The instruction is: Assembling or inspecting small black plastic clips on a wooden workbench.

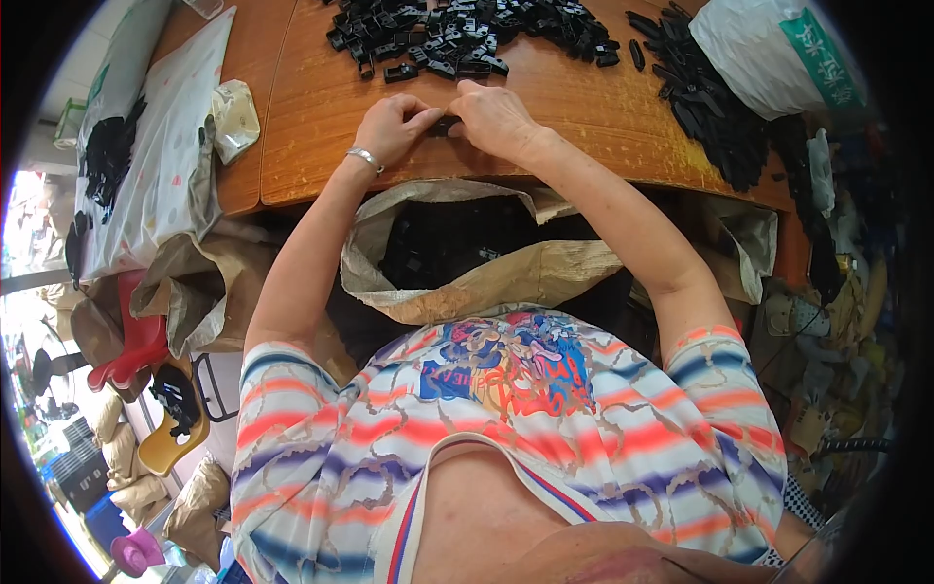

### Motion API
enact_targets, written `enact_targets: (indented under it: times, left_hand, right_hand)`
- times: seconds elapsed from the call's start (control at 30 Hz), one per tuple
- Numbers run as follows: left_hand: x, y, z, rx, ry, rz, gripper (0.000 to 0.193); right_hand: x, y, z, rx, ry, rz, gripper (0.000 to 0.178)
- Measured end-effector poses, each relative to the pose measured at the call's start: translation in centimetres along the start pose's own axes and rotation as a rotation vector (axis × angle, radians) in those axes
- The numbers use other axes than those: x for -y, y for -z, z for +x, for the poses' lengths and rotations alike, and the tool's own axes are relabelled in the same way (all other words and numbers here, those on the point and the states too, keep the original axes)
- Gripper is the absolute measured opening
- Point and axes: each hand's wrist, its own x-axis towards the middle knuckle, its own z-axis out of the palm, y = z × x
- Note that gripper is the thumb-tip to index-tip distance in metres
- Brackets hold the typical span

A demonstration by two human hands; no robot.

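Observation:
My left hand (396, 127) and my right hand (489, 119) meet over the near edge of the wooden table (321, 146). Between them they pinch a small black plastic part (447, 125), mostly hidden by the fingers. Just beyond my hands lies a heap of small black plastic parts (457, 44). Below them, in front of my body, an open woven sack (438, 304) gapes, with more black pieces inside. A silver bracelet (366, 159) circles my left wrist.
Long black strips (696, 107) are piled on the table's right side, beside a stuffed white plastic bag (759, 58). At the left, a white plastic sheet (161, 146) carries black pieces. A red chair (131, 341) and a yellow chair (175, 443) stand lower left.

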Motion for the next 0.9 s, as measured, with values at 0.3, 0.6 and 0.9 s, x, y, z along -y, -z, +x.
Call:
enact_targets:
  times: [0.3, 0.6, 0.9]
  left_hand:
    - [-0.3, 0.1, 0.6, 0.016, 0.005, 0.042, 0.021]
    - [0.6, 1.7, 4.0, -0.293, -0.137, 0.624, 0.031]
    - [-0.3, 0.4, 2.1, -0.293, -0.283, 0.297, 0.023]
  right_hand:
    - [-0.7, -0.6, -3.0, -0.112, 0.04, 0.141, 0.022]
    - [5.3, 1.3, -10.0, 0.329, 0.188, 0.308, 0.027]
    - [-4.4, 0.3, -0.1, -0.309, -0.119, 0.189, 0.014]
